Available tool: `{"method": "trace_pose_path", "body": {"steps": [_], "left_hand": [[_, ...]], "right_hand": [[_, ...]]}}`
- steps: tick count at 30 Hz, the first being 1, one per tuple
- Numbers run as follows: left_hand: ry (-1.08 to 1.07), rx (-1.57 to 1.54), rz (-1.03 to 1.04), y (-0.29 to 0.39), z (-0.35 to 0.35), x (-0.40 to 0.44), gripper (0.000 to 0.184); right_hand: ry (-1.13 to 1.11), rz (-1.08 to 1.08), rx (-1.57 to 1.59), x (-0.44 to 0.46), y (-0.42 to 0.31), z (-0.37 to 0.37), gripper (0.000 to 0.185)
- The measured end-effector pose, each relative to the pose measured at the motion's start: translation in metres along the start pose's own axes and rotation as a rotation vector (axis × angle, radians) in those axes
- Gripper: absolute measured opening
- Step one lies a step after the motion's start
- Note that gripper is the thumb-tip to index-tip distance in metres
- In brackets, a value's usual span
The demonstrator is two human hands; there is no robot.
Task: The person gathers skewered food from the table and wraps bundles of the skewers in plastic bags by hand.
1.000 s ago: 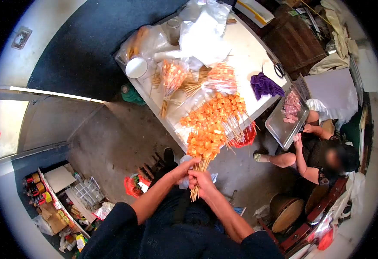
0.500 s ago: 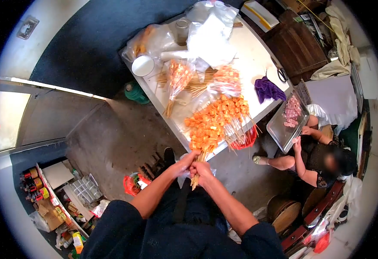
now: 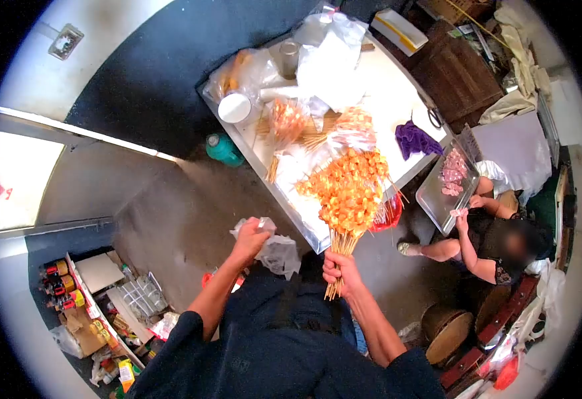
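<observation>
My right hand (image 3: pixel 342 271) is wrapped round the stick ends of a bunch of orange meat skewers (image 3: pixel 354 199), held at the near edge of the white table (image 3: pixel 397 83). The orange pieces fan out above the fist, over the tabletop. Off to the left, clear of the table, my left hand (image 3: pixel 250 241) is closed on a thin clear plastic bag (image 3: pixel 280 255) that hangs down beside it. Two bagged bunches of skewers, one on the left (image 3: pixel 286 122) and one on the right (image 3: pixel 352 126), lie farther back, with loose bamboo sticks (image 3: pixel 314 136) between them.
A purple cloth (image 3: pixel 416 139) and scissors (image 3: pixel 434 118) lie at the table's right. A seated person (image 3: pixel 497 243) handles pink meat by a metal tray (image 3: pixel 431 199). A green bottle (image 3: pixel 224 150) stands left of the table; a cluttered shelf (image 3: pixel 81 286) is lower left.
My hands were together on the sticks; the left has let go and moved left with the plastic bag. The right has shifted rightward, bringing the skewers together in one bunch.
</observation>
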State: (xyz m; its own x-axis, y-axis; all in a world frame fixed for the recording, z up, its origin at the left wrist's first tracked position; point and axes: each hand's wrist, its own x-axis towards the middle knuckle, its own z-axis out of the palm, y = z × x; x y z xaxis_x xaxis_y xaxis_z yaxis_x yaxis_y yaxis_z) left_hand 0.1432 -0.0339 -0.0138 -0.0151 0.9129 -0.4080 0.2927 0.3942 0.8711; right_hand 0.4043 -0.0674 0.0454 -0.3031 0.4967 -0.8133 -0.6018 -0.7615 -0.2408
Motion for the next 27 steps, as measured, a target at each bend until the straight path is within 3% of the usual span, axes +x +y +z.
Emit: {"method": "trace_pose_path", "body": {"steps": [3, 4, 7, 11, 15, 21, 25, 27], "left_hand": [[0.143, -0.004, 0.025, 0.011, -0.023, 0.005, 0.015], [0.152, -0.18, -0.098, 0.038, -0.028, 0.001, 0.014], [0.279, -0.255, -0.129, 0.05, -0.05, 0.011, 0.014], [0.279, -0.481, -0.078, 0.087, -0.076, 0.023, 0.013], [0.121, -0.335, -0.017, 0.131, -0.104, 0.027, 0.035], [-0.074, -0.331, 0.014, 0.18, -0.129, 0.025, 0.047], [-0.167, -0.319, 0.054, 0.213, -0.134, 0.018, 0.05], [-0.259, -0.367, 0.032, 0.227, -0.136, 0.014, 0.052]], "right_hand": [[-0.111, -0.031, 0.033, -0.008, -0.001, 0.005, 0.006], [-0.201, -0.038, 0.074, -0.009, 0.0, 0.007, 0.006], [-0.239, -0.073, 0.037, -0.019, 0.004, 0.025, 0.009], [-0.18, -0.14, -0.139, -0.032, 0.011, 0.043, 0.012], [-0.07, -0.255, -0.338, -0.039, 0.021, 0.053, 0.011], [-0.077, -0.424, -0.477, -0.039, 0.033, 0.069, 0.01], [-0.006, -0.621, -0.684, -0.035, 0.037, 0.077, 0.01], [-0.008, -0.907, -0.835, -0.021, 0.042, 0.071, 0.01]]}}
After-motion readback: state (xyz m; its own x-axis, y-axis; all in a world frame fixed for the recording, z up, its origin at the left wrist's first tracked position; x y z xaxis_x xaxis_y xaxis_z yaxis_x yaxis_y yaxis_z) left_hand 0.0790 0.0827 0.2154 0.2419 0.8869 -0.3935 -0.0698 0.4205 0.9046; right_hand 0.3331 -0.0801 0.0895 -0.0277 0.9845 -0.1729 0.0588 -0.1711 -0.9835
